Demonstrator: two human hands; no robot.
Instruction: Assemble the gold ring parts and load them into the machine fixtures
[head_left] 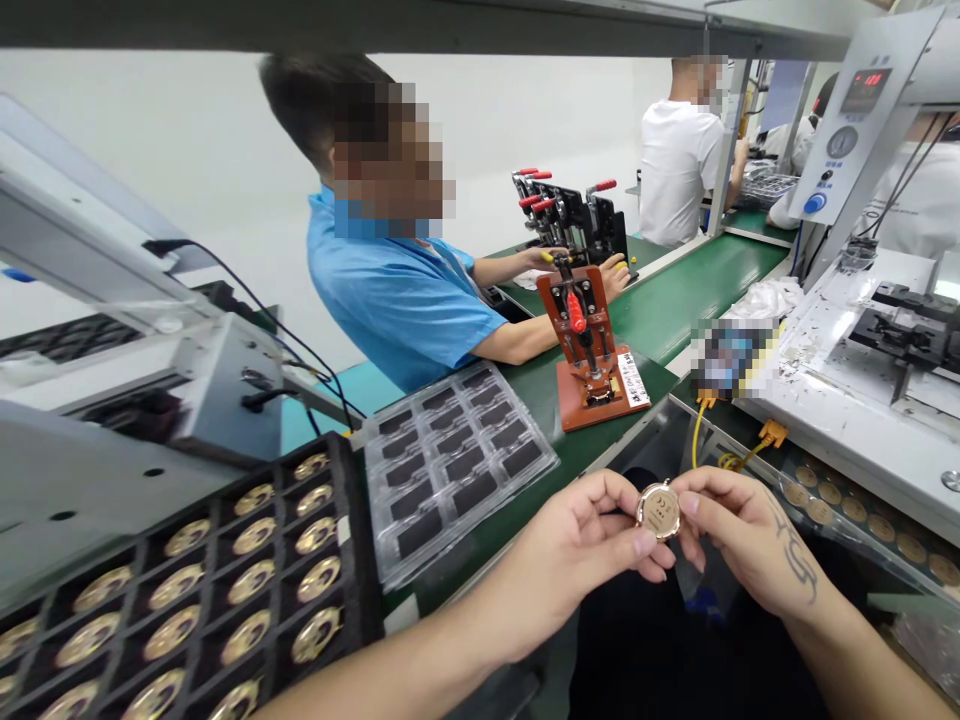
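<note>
Gold case (pixel 660 512), back face up, between both hands at 4 o'clock of the view

Left hand (pixel 600 530): grip closed on the near-left rim, thumb low on the edge; right hand (pixel 724 515): grip closed on the right rim, thumb and fingers pinching. Case held in the air, clear of the green bench (pixel 661 376). Reads as light and stiff, smallish; polished metal likely slick under bare skin, the back prone to smudges or scratches. Best hold: opposite points of the rim, light pinch, pads off the flat. From the case, red jig (pixel 576 312) stands at 11 o'clock; clear tray (pixel 551 462) and, farther off, black tray (pixel 360 550) with gold rings (pixel 315 580) both near 9 o'clock; worker in blue (pixel 397 290) at 10 o'clock
</note>
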